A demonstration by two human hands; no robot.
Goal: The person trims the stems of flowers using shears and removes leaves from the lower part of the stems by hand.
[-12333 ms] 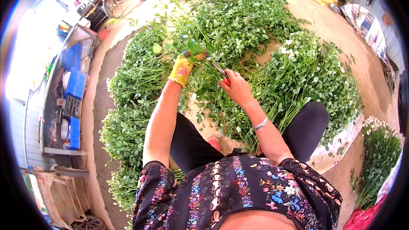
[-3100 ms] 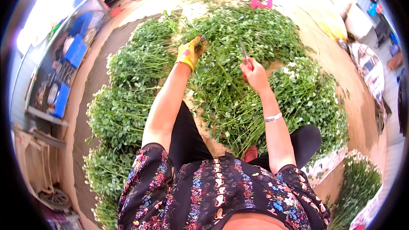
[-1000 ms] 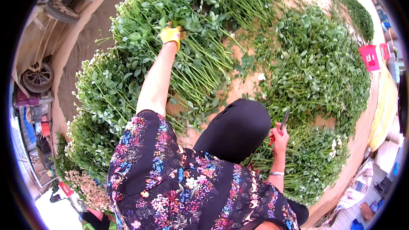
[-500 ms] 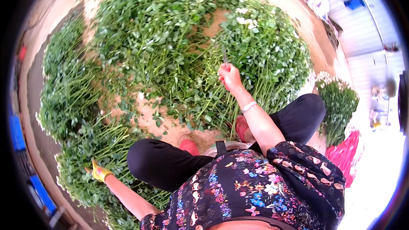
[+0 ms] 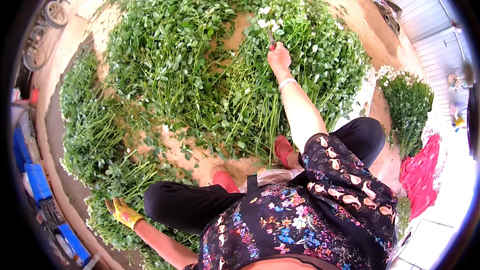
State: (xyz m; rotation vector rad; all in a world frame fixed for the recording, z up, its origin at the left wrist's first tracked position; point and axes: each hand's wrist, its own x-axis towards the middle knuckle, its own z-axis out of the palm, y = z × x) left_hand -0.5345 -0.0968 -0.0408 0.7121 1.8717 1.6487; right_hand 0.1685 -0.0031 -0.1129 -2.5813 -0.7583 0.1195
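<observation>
My right hand (image 5: 279, 60) reaches out over a leafy heap and is closed round a red-handled cutting tool (image 5: 272, 42) with a thin metal blade. Its exact kind I cannot make out. The blade points at white flowers (image 5: 270, 23) on the far side of the heap of cut flower stems (image 5: 320, 55). At lower left, my left hand (image 5: 125, 213), in a yellow glove with a reddish patch, has its fingers spread. It is over or against a row of green stems (image 5: 112, 230) beside my left knee; whether it touches them I cannot tell.
A large green heap (image 5: 165, 35) covers the middle floor. A tied-looking upright bunch with white flowers (image 5: 407, 110) stands at right, by a red cloth (image 5: 421, 177). Blue crates (image 5: 37, 182) line the left edge. Wheels (image 5: 55, 14) show at far left.
My right hand has moved forward and slightly right with the cutting tool, toward the white flowers. My left hand has shifted slightly closer and right. The view has turned a little.
</observation>
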